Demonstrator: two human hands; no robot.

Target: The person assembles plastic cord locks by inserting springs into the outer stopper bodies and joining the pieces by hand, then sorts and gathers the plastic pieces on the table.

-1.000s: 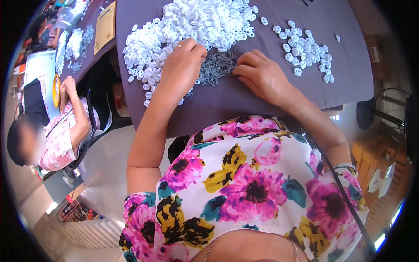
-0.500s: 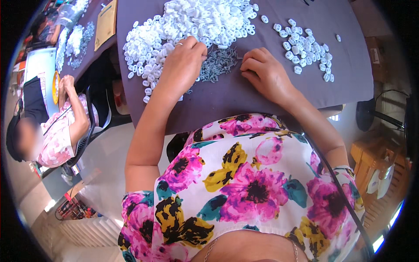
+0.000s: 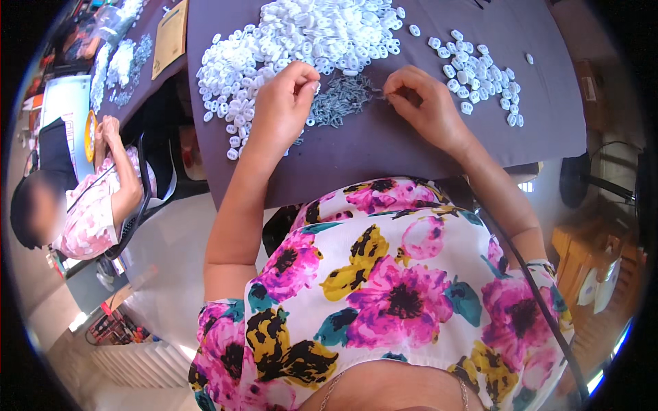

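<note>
Beside spiky grey screws (image 3: 339,101), left fingers (image 3: 306,91), right fingers (image 3: 393,83) narrowly pinched, contents unclear.

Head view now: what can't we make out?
In the head view:
Left hand: what it holds, if anything, hidden by its fingers.
Right hand: what it holds, if anything, too small.
Large white pile: far end, cut off by top edge.
Grey pieces: exact shapes, too small.

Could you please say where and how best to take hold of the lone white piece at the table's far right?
Probably a pinch across its long sides, from above: the white piece is a small oval lying apart from the cluster, both sides free.
</note>
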